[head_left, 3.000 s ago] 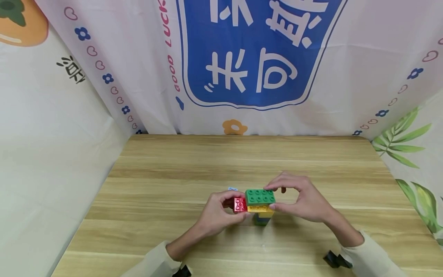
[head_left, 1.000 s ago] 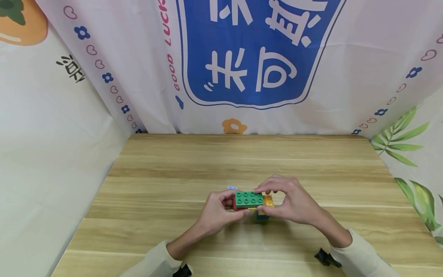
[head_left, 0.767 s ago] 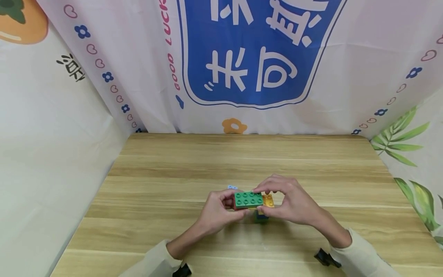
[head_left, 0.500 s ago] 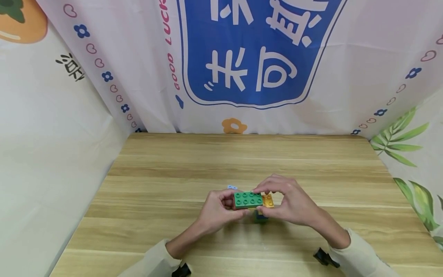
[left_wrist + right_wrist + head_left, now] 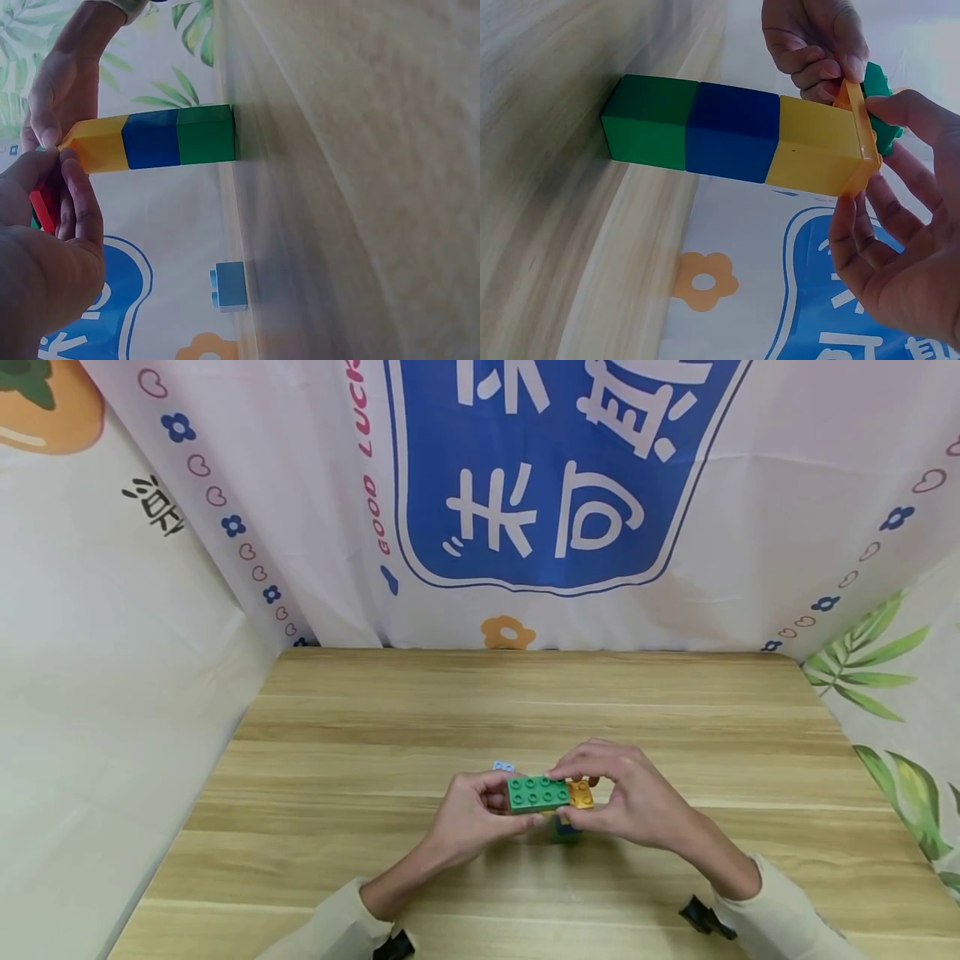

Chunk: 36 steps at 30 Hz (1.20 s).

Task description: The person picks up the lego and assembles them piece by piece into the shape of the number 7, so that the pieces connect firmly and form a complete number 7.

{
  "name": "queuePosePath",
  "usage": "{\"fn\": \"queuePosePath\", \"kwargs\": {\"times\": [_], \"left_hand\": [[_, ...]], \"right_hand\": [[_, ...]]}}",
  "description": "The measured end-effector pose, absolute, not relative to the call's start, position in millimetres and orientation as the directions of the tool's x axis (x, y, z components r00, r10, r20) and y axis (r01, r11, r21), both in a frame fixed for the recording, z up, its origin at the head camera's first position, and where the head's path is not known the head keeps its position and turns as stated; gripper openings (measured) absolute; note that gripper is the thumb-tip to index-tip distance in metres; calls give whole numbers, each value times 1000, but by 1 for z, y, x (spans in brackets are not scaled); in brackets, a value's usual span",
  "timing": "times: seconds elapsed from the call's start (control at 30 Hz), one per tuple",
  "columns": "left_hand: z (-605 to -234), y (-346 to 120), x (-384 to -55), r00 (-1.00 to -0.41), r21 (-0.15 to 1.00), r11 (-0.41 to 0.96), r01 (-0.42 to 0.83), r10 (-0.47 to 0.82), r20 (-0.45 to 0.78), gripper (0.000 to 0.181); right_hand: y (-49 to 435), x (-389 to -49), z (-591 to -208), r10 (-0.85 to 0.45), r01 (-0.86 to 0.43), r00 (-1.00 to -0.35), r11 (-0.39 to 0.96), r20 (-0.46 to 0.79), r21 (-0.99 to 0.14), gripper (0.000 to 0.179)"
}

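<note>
A tower stands on the table: a lower green block [image 5: 651, 124], a dark blue block [image 5: 731, 133] and a yellow block [image 5: 814, 142], with a flat orange-yellow brick [image 5: 581, 794] across the top. A green eight-stud brick [image 5: 536, 794] lies over that brick's left part, and its right end is pinched between the thumb and fingers of my right hand [image 5: 637, 797]. From the left, my left hand [image 5: 472, 827] grips a red brick [image 5: 45, 208] beneath the green one. In the head view the green brick covers the red one.
A small light blue brick [image 5: 503, 767] sits on the wooden table [image 5: 360, 727] just behind the hands. A printed cloth [image 5: 330, 527] hangs along the table's back edge. Black straps [image 5: 705, 917] show at the wrists.
Since three seconds ago my right hand has shifted the green brick left, covering the red brick and exposing the orange-yellow brick's right end. The left hand stays in place. The last half second is nearly still.
</note>
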<state>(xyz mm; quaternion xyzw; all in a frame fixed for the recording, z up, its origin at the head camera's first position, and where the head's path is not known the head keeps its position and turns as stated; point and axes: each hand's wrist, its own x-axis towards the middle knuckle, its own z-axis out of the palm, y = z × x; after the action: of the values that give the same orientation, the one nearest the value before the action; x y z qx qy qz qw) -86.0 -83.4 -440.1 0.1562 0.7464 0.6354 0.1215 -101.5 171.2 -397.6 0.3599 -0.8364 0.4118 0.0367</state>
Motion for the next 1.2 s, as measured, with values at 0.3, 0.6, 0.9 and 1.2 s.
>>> {"fn": "queuePosePath", "kwargs": {"times": [0.3, 0.6, 0.9, 1.2], "left_hand": [[-440, -86, -87, -923, 984, 164, 74, 385, 5, 41], [-440, -85, -87, -917, 979, 167, 117, 396, 42, 40], [-439, -84, -86, -902, 973, 138, 187, 416, 114, 40], [-439, -85, -87, -898, 961, 152, 230, 414, 150, 38]], "right_hand": [[168, -99, -396, -568, -666, -732, 478, 377, -572, 39], [169, -92, -394, -598, -723, -691, 560, 407, -405, 49], [164, -89, -402, -630, -817, -570, 501, 527, -286, 65], [163, -98, -418, -590, -868, -489, 405, 642, -289, 52]]}}
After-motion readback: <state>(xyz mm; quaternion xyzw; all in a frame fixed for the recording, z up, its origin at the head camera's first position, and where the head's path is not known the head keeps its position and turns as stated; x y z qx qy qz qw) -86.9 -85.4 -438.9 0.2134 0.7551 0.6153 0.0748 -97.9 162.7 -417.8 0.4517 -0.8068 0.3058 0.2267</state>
